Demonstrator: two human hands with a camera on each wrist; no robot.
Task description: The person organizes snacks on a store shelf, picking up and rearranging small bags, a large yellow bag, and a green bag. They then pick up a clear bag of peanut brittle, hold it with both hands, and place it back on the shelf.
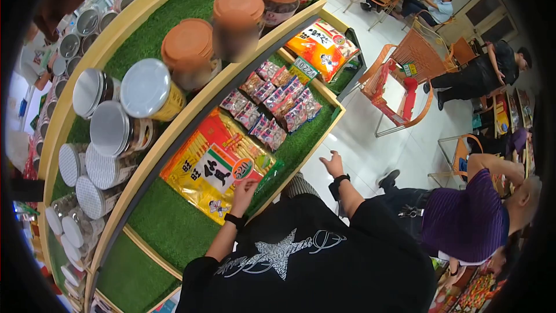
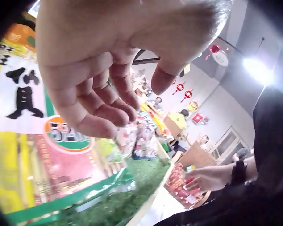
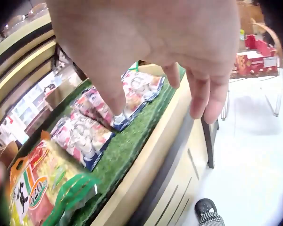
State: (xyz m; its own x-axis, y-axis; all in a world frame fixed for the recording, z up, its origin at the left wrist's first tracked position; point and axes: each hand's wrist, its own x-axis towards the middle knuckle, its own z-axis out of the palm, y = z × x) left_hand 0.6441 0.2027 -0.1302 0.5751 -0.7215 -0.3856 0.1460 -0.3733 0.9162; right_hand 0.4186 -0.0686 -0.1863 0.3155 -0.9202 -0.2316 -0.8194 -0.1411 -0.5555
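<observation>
- Left hand [image 1: 245,195]: over the near right part of the large snack bag; fingers loosely bent, thumb well apart, gripping nothing. Whether the fingertips touch the bag cannot be told.
- Right hand [image 1: 333,166]: by the front rim, right of the bag; fingers loosely spread, holding nothing.
- Large snack bag [image 1: 215,165], yellow and red, white label with black characters, round "520" mark, green edge: flat in the display tray, its near right part partly covered by the left hand.
- Small snack packets [image 1: 292,95], pink and clear: in rows just beyond the large bag, to its right.
- Orange-red bag [image 1: 322,49]: far end, past a wooden divider; price card [image 1: 305,68] just beside it.
- Front rim [image 1: 317,146], pale wood: between the packets and the aisle.
- Orange-lidded jars [image 1: 238,8]: upper tier, far left of the packets.
- Pale-lidded jars [image 1: 145,87]: same tier, left and nearer.
- Artificial turf [image 1: 168,220], green: lining tray and tier.
- Rattan armchair [image 1: 418,52]: right, in the aisle, with a red open carton [image 1: 394,93] on its seat.
- Person in a purple striped top [image 1: 463,220]: near right. Person in black [image 1: 478,72]: far right.
- Floor [image 1: 341,26]: white tile.
</observation>
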